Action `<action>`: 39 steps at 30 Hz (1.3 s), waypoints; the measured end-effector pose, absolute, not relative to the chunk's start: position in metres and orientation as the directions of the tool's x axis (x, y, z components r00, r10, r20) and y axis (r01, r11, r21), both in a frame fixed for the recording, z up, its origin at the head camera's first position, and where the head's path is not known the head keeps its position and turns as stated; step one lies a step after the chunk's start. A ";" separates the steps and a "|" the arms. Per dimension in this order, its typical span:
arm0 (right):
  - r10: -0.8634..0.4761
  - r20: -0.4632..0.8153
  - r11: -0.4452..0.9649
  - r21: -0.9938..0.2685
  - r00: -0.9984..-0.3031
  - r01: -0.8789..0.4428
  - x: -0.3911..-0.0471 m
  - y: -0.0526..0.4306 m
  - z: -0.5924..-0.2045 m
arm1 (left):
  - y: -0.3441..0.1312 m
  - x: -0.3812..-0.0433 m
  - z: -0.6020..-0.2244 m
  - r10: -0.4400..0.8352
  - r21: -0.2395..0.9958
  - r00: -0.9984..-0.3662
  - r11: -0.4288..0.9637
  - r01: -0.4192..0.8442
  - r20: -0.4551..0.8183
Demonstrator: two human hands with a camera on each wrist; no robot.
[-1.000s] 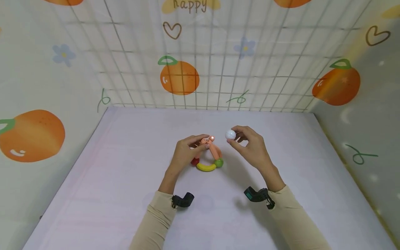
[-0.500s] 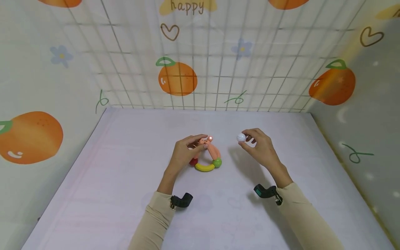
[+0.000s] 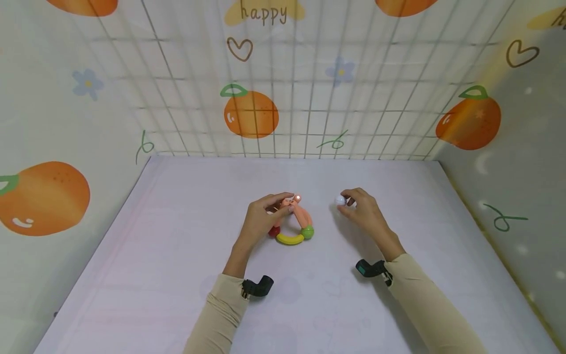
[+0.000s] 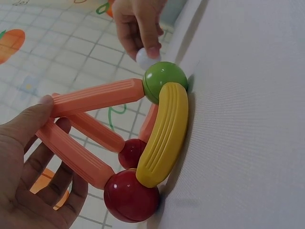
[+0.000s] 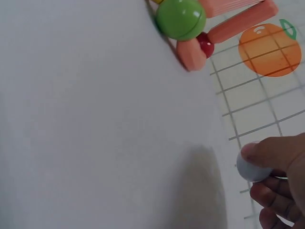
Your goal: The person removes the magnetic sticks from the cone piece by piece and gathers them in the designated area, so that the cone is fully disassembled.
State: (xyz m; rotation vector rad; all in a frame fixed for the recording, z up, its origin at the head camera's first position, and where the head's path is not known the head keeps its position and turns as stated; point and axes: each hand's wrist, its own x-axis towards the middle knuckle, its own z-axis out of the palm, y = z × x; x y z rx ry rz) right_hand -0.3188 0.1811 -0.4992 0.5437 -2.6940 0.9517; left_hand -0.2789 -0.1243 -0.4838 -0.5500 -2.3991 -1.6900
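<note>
My left hand (image 3: 261, 216) pinches the upper ends of several orange ribbed rods (image 4: 100, 98), which lean together into a pyramid-like toy frame. At its base, a yellow curved rod (image 4: 164, 138) joins a green ball (image 4: 164, 81) to a large red ball (image 4: 131, 195). Another red ball (image 4: 132, 153) shows behind, partly covered. The base rests on the white table. To the right of the frame and apart from it, my right hand (image 3: 364, 211) holds a white ball (image 3: 340, 200) between thumb and fingers. In the right wrist view the thumb covers part of this ball.
A white cloth-like surface (image 3: 177, 275) covers the table. Behind it stands a wire grid (image 3: 309, 118) with a curtain printed with oranges and hearts. Similar printed sheets hang at both sides. Black wrist cameras (image 3: 258, 286) sit on the sleeves.
My right hand has moved right, away from the frame, with the white ball, then slightly down toward the table. My left hand keeps its hold on the rods, and the frame stays in place.
</note>
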 end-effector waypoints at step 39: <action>-0.399 0.544 0.631 -0.421 -0.738 -0.652 -0.271 0.088 -0.458 | -0.125 -0.281 -0.484 0.220 0.849 -0.897 0.298 0.436 0.383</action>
